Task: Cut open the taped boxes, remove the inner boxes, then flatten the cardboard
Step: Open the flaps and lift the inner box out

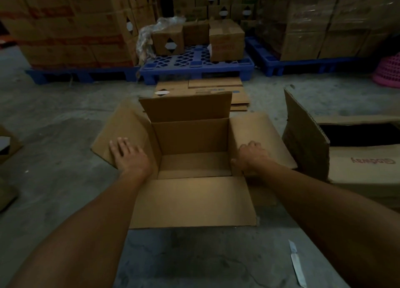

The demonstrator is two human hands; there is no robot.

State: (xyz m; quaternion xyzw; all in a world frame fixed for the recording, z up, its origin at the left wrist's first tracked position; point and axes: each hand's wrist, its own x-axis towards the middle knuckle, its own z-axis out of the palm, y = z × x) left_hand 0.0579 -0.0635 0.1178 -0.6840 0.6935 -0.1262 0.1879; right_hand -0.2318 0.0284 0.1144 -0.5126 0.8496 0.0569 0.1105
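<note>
An open brown cardboard box (192,136) stands on the concrete floor in front of me, all flaps spread, nothing visible inside. My left hand (127,153) lies flat on the left flap, fingers apart. My right hand (251,155) curls over the right wall where the right flap folds out, thumb inside the box. A white box cutter (296,264) lies on the floor at the lower right, under my right forearm.
Flattened cardboard (201,91) lies stacked just beyond the box. A larger open box (355,155) sits to the right. A blue pallet (194,65) with a few taped boxes (226,40) stands behind, flanked by wrapped stacks. A pink basket (389,71) is far right.
</note>
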